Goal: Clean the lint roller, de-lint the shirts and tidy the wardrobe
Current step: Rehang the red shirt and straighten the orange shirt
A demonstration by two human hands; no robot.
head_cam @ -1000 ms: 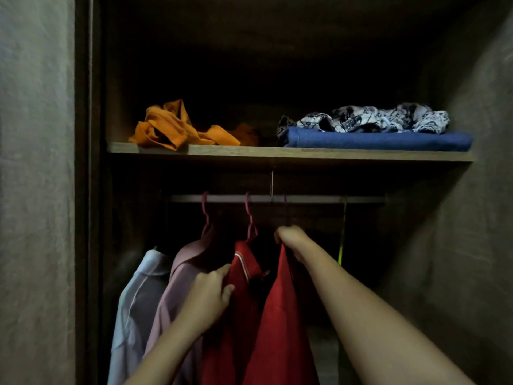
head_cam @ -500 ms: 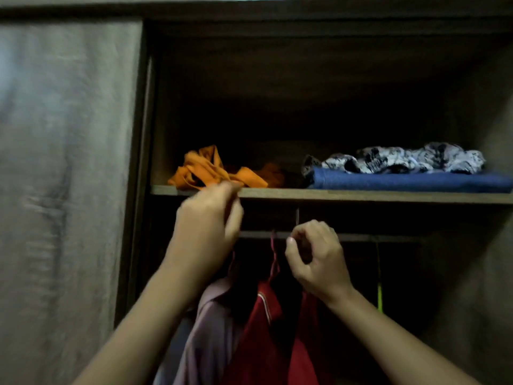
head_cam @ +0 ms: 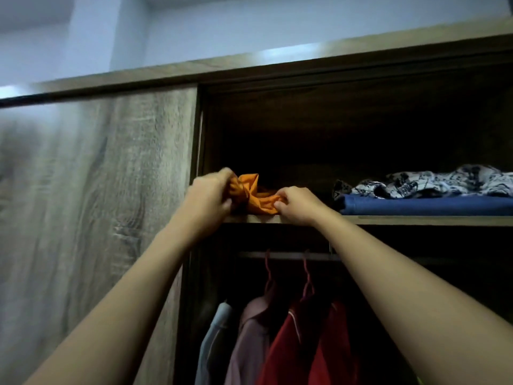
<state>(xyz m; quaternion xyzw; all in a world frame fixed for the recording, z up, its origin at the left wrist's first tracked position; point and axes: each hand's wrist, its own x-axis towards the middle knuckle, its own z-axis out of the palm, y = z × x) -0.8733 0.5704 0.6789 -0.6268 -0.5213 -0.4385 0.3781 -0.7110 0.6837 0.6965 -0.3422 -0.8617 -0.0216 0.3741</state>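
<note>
On the upper shelf (head_cam: pixel 416 220), left end: crumpled orange cloth (head_cam: pixel 254 195), bunched in a loose heap at the front edge. Both hands are on it. Left hand (head_cam: pixel 209 194) is clenched around the left part of the bunch, fingers wrapped into the folds. Right hand (head_cam: pixel 298 204) pinches the right corner between thumb and fingertips.

Handling guess: light, thin, fully limp. No stiffness, so it will sag and trail wherever it isn't held. Looks like smooth woven fabric, maybe a bit slick, so a pinch could slip if pulled fast. Not fragile. Best holds are edges or corners, spread wide, so it opens flat for folding instead of coming off as a wad. A loose tail could drag over the shelf lip.

Right of it, well apart on the same shelf: folded blue cloth (head_cam: pixel 427 205) with a rumpled black-and-white printed cloth (head_cam: pixel 433 184) on top. Neither touches the orange one.

Below the shelf: rail (head_cam: pixel 288 255) with hangers, carrying a pale blue shirt (head_cam: pixel 215 343), a pink shirt (head_cam: pixel 249 345) and two red shirts (head_cam: pixel 302 351). Shirts hang close together. Lower area is dark; detail poor.

Left of the opening: wood-grain door (head_cam: pixel 97 204), blurred.

No lint roller in view. This reads as the tidying part.
</note>
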